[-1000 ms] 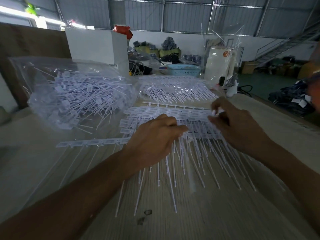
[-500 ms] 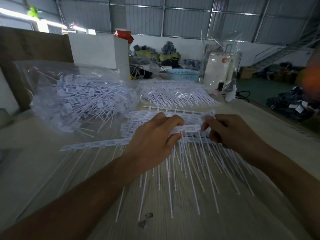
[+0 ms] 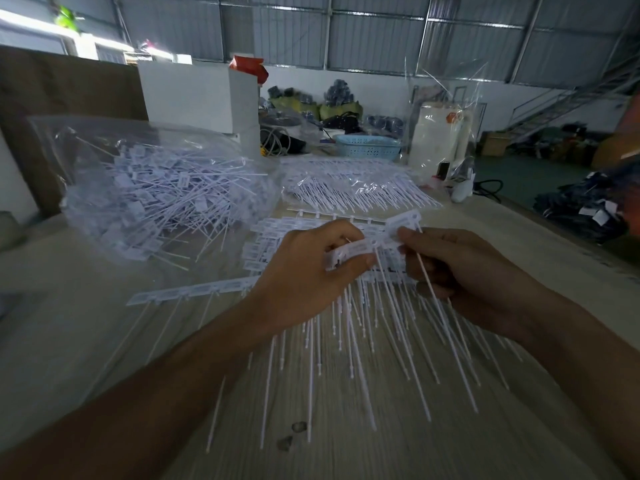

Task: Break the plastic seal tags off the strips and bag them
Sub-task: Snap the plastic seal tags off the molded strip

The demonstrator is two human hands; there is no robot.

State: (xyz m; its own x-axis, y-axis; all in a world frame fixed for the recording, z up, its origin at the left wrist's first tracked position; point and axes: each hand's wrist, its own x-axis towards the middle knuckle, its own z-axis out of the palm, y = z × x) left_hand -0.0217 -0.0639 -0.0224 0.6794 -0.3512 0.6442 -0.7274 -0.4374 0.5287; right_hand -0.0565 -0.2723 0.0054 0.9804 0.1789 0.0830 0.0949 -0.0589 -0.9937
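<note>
A strip [image 3: 349, 252] of seal tags has been lifted off the counter [image 3: 450, 445] since a second ago, pinched by the left hand [image 3: 304, 271]; the right hand [image 3: 460, 268] grips its end tag [image 3: 403, 221], apparently being snapped off. The bag [image 3: 156, 188] lies beyond the left hand.

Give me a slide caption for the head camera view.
Both hands, left and right, grip a strip of seal tags above the table, bag alongside.

Pale table [image 3: 398, 452] bears strips [image 3: 194, 291], seemingly a bag [image 3: 152, 188].

No legible text anywhere, seal tags [image 3: 360, 249] show faint markings (too blurred)
</note>
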